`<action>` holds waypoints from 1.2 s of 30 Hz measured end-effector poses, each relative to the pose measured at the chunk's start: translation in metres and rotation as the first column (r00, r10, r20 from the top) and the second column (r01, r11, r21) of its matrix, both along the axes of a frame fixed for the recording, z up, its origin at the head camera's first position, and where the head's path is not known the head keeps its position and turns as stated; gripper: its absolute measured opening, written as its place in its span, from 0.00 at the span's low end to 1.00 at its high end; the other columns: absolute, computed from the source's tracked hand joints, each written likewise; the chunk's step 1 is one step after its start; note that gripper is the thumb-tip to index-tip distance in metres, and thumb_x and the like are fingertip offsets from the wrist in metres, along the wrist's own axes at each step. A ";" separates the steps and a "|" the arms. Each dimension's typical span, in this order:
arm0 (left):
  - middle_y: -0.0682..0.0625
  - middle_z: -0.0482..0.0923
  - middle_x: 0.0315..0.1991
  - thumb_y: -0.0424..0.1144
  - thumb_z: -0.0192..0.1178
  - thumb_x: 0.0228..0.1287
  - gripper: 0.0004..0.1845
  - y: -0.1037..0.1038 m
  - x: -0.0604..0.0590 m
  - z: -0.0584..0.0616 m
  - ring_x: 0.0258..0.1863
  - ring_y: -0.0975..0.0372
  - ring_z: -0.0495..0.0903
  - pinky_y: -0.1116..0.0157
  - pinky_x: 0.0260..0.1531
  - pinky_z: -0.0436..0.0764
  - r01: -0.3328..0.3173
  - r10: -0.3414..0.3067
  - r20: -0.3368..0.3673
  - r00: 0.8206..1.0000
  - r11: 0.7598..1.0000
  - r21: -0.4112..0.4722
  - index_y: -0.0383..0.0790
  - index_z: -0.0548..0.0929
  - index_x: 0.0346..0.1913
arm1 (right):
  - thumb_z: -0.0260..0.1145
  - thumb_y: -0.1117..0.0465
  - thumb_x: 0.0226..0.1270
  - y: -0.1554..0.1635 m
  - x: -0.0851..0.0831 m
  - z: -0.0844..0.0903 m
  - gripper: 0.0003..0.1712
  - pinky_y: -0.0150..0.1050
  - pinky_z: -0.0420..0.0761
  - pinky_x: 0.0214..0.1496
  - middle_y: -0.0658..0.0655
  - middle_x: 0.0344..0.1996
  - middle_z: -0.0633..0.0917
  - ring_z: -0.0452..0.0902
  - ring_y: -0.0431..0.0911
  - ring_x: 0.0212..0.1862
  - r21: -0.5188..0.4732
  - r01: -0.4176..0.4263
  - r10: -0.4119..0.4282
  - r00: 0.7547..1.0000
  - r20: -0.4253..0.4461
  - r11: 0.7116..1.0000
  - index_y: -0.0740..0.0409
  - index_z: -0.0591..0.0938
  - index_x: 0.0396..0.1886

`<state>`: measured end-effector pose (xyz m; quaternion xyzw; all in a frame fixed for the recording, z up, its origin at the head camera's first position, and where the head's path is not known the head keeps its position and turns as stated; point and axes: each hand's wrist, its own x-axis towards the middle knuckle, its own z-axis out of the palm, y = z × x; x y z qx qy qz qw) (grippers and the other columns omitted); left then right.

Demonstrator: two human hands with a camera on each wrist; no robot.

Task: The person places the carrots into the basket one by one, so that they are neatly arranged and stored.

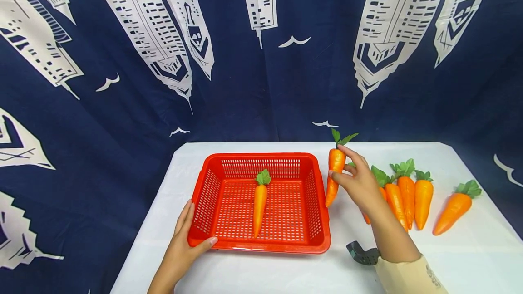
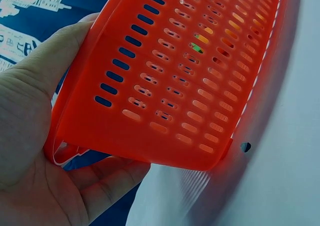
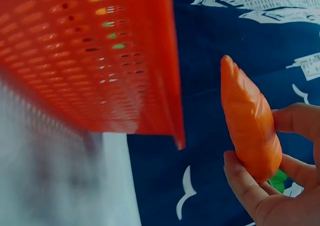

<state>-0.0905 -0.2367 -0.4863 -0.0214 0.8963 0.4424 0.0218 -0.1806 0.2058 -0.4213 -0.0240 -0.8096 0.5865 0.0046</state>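
My right hand [image 1: 358, 180] pinches an orange carrot [image 1: 336, 161] with green leaves between thumb and fingers, just off the right rim of a red plastic basket [image 1: 269, 245]. Its narrow tip points down and its leaves stand up. The right wrist view shows this held carrot [image 3: 250, 123] apart from the basket wall [image 3: 145, 86]. At the basket's front left corner, my left hand [image 1: 184, 244] grips the rim, thumb along the front and fingers on the left side. Inside the basket lies another carrot [image 1: 259, 208], leaves toward the back.
Several carrots [image 1: 423, 203] lie in a group on the white table [image 1: 367, 280], right of my right hand and partly behind it. A separate carrot [image 1: 453, 212] is farther right. Behind the table hangs a dark blue cloth [image 1: 269, 90] with white building prints.
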 end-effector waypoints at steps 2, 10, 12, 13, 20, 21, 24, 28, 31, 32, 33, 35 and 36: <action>0.64 0.35 0.83 0.58 0.76 0.53 0.62 0.000 0.000 0.000 0.81 0.47 0.45 0.30 0.71 0.55 -0.001 0.001 0.001 1.000 1.000 0.000 0.62 0.42 0.82 | 0.68 0.54 0.70 -0.003 0.000 0.005 0.43 0.51 0.84 0.59 0.59 0.77 0.56 0.72 0.61 0.69 0.004 -0.011 0.011 1.000 0.004 1.000 0.34 0.59 0.80; 0.63 0.36 0.83 0.58 0.76 0.53 0.62 0.001 0.000 0.001 0.81 0.46 0.45 0.30 0.71 0.55 -0.001 0.001 0.001 1.000 1.000 0.000 0.60 0.43 0.82 | 0.69 0.59 0.69 -0.021 -0.005 0.018 0.42 0.40 0.86 0.53 0.60 0.75 0.58 0.78 0.62 0.63 -0.029 -0.088 0.085 0.991 -0.102 0.996 0.43 0.62 0.78; 0.63 0.36 0.83 0.59 0.76 0.52 0.62 0.001 0.000 0.001 0.81 0.46 0.46 0.31 0.71 0.55 0.001 -0.001 -0.005 1.000 1.000 0.001 0.60 0.43 0.82 | 0.69 0.59 0.69 -0.026 -0.007 0.020 0.41 0.41 0.86 0.53 0.60 0.76 0.58 0.77 0.62 0.64 -0.040 -0.107 0.102 0.988 -0.112 0.993 0.43 0.63 0.78; 0.62 0.36 0.83 0.59 0.76 0.52 0.63 0.001 0.000 0.001 0.81 0.46 0.46 0.31 0.71 0.55 0.003 -0.003 -0.008 1.000 1.000 -0.001 0.59 0.43 0.82 | 0.70 0.59 0.68 -0.029 -0.008 0.020 0.41 0.42 0.86 0.53 0.60 0.76 0.58 0.77 0.62 0.64 -0.047 -0.115 0.109 0.987 -0.115 0.992 0.43 0.63 0.78; 0.61 0.36 0.83 0.60 0.75 0.52 0.62 0.001 0.001 0.003 0.81 0.45 0.46 0.30 0.71 0.55 0.010 -0.010 -0.013 1.000 1.000 -0.009 0.57 0.44 0.83 | 0.72 0.60 0.66 -0.047 -0.014 0.020 0.40 0.43 0.88 0.51 0.59 0.72 0.62 0.78 0.60 0.63 -0.089 -0.138 0.127 0.985 -0.117 0.986 0.44 0.65 0.74; 0.61 0.37 0.83 0.60 0.75 0.52 0.62 0.001 0.001 0.003 0.81 0.45 0.46 0.30 0.71 0.55 0.010 -0.010 -0.016 1.000 1.000 -0.011 0.57 0.44 0.83 | 0.72 0.60 0.66 -0.049 -0.015 0.020 0.40 0.43 0.88 0.51 0.59 0.72 0.63 0.79 0.60 0.62 -0.096 -0.142 0.131 0.984 -0.118 0.985 0.43 0.65 0.74; 0.60 0.37 0.83 0.60 0.75 0.53 0.62 0.001 0.001 0.003 0.81 0.44 0.46 0.30 0.71 0.55 0.009 -0.009 -0.022 1.000 1.000 -0.014 0.57 0.44 0.83 | 0.72 0.61 0.65 -0.056 -0.019 0.020 0.40 0.45 0.87 0.51 0.60 0.70 0.64 0.81 0.59 0.59 -0.104 -0.162 0.149 0.981 -0.124 0.981 0.44 0.65 0.73; 0.59 0.37 0.83 0.58 0.75 0.53 0.62 0.001 0.000 0.003 0.81 0.44 0.45 0.30 0.71 0.55 0.007 -0.008 -0.021 1.000 1.000 -0.011 0.56 0.44 0.83 | 0.72 0.61 0.65 -0.066 -0.023 0.019 0.39 0.47 0.87 0.52 0.62 0.67 0.70 0.84 0.59 0.56 -0.112 -0.198 0.184 0.975 -0.128 0.974 0.45 0.65 0.73; 0.60 0.36 0.83 0.57 0.75 0.53 0.62 0.001 0.000 0.001 0.81 0.45 0.45 0.30 0.71 0.54 0.005 -0.005 -0.012 1.000 1.000 -0.001 0.57 0.43 0.83 | 0.73 0.62 0.65 -0.072 -0.026 0.018 0.39 0.47 0.88 0.51 0.62 0.66 0.71 0.84 0.60 0.56 -0.117 -0.216 0.201 0.972 -0.123 0.969 0.45 0.66 0.72; 0.60 0.36 0.83 0.57 0.76 0.53 0.62 0.001 0.000 0.001 0.81 0.45 0.45 0.30 0.70 0.54 0.004 -0.004 -0.010 1.000 1.000 0.002 0.57 0.43 0.83 | 0.73 0.62 0.65 -0.074 -0.027 0.017 0.39 0.47 0.88 0.51 0.61 0.66 0.70 0.83 0.59 0.57 -0.114 -0.220 0.206 0.971 -0.124 0.969 0.45 0.67 0.72; 0.61 0.36 0.83 0.57 0.76 0.53 0.62 0.001 0.000 0.001 0.81 0.45 0.45 0.29 0.70 0.54 0.003 -0.003 -0.008 1.000 1.000 0.005 0.57 0.43 0.83 | 0.73 0.62 0.65 -0.076 -0.028 0.016 0.38 0.46 0.88 0.51 0.61 0.67 0.69 0.83 0.59 0.58 -0.108 -0.224 0.211 0.970 -0.121 0.969 0.44 0.67 0.72; 0.61 0.36 0.83 0.57 0.76 0.53 0.62 0.000 0.000 0.000 0.81 0.45 0.44 0.29 0.70 0.54 0.002 -0.002 -0.005 1.000 1.000 0.010 0.58 0.43 0.82 | 0.73 0.61 0.65 -0.079 -0.029 0.015 0.38 0.45 0.88 0.50 0.59 0.69 0.66 0.81 0.59 0.60 -0.099 -0.231 0.219 0.969 -0.118 0.968 0.44 0.68 0.72; 0.61 0.36 0.83 0.56 0.76 0.53 0.62 0.000 0.000 0.000 0.81 0.45 0.44 0.29 0.70 0.54 0.003 -0.003 -0.007 1.000 1.000 0.009 0.58 0.43 0.82 | 0.73 0.62 0.65 -0.081 -0.030 0.014 0.38 0.45 0.88 0.50 0.59 0.69 0.65 0.81 0.59 0.60 -0.099 -0.236 0.224 0.967 -0.119 0.967 0.44 0.68 0.72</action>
